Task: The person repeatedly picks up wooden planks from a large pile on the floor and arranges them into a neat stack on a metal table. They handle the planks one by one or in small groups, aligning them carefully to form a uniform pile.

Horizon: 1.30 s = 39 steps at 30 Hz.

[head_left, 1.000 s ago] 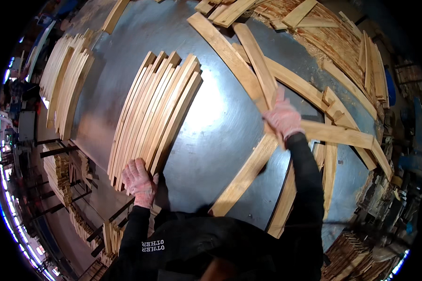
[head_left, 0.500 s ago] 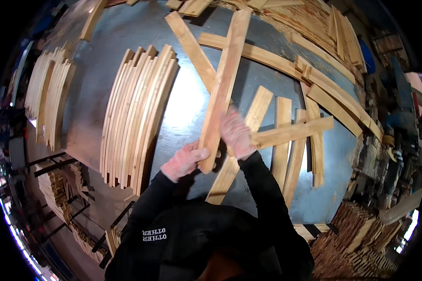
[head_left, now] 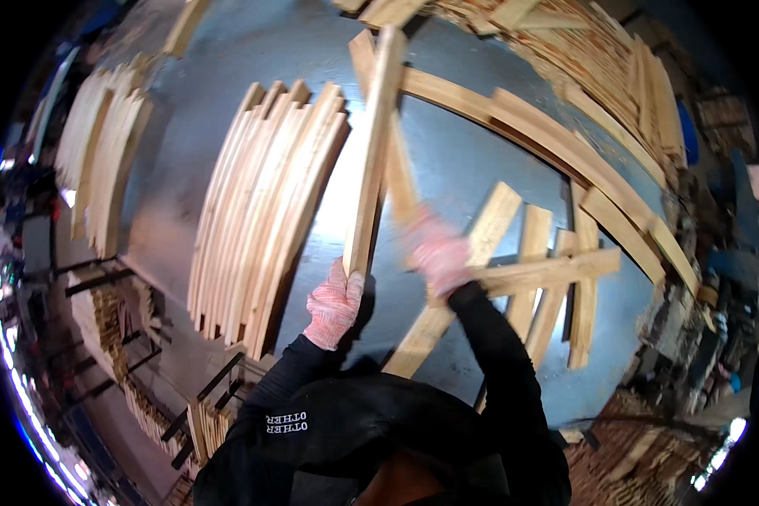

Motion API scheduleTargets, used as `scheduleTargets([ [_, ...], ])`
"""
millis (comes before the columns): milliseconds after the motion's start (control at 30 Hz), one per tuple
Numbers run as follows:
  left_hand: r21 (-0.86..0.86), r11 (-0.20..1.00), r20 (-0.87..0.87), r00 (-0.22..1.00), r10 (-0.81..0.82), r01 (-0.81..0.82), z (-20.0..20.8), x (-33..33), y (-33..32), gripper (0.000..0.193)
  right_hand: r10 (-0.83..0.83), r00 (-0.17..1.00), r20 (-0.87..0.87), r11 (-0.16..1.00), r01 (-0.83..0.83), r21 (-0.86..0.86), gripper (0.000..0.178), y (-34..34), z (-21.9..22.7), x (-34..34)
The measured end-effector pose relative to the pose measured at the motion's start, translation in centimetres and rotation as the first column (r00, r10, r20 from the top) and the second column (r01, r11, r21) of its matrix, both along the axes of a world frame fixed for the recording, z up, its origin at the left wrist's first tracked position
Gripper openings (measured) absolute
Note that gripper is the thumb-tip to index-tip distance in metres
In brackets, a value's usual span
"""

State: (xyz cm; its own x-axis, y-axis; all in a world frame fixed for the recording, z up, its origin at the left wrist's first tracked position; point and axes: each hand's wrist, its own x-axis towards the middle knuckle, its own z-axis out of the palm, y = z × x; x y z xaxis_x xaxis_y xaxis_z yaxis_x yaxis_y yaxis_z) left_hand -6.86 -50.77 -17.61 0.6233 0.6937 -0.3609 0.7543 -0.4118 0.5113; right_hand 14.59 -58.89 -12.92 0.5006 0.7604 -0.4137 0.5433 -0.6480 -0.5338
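My left hand [head_left: 335,305], in a pink-and-white knit glove, is closed round the near end of a long wooden board [head_left: 371,160]. The board points away from me, tilted onto its edge. My right hand [head_left: 440,253], gloved alike, is blurred at the near end of another wooden board [head_left: 402,173]. That second board passes behind the held one and is partly hidden by it. Whether my right fingers grip it cannot be made out. Close to my right hand, a short board [head_left: 557,271] lies across several others.
A row of boards [head_left: 270,211] lies left on the blue-grey metal table [head_left: 472,152], with another row [head_left: 110,160] farther left. Long boards [head_left: 557,148] stretch across the far right. Stacked wood [head_left: 632,455] stands at the lower right, more on a rack [head_left: 97,325] at lower left.
The held board has swung left and turned onto its edge. My right hand has left it and moved down and right, to the other board, whose near end has shifted right and nearer.
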Motion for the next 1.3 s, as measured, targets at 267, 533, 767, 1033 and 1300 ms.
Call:
scheduleTargets([
  [267, -0.241, 0.94, -0.011, 0.969, 0.247, -0.243, -1.2, 5.4, -1.7, 0.084, 0.03, 0.54, 0.841, 0.996, -0.091, 0.022, 0.103, -2.1, 1.6, 18.5],
  [533, -0.335, 0.917, 0.053, 0.967, 0.25, -0.218, -2.0, 2.8, 0.0, 0.058, 0.29, 0.777, 0.558, 0.925, -0.079, -0.371, 0.089, -1.6, -0.4, 26.9],
  [767, -0.958, 0.284, 0.212, 0.77, 0.601, 0.042, 6.5, -2.6, 2.0, 0.061, 0.03, 0.765, 0.644, 0.935, 0.207, -0.289, 0.086, -8.7, 4.4, 23.2],
  [1033, -0.842, 0.539, 0.238, 0.898, 0.371, 0.001, 6.1, -2.4, 1.3, 0.057, -0.151, 0.928, -0.34, 0.613, 0.358, 0.704, 0.066, -15.1, 17.5, 24.5],
  [1300, -0.141, 0.978, 0.246, 0.962, -0.116, 0.154, -2.4, -1.9, 3.2, 0.061, 0.294, 0.16, -0.942, 0.566, 0.766, 0.306, 0.072, -5.7, 1.9, 12.3],
])
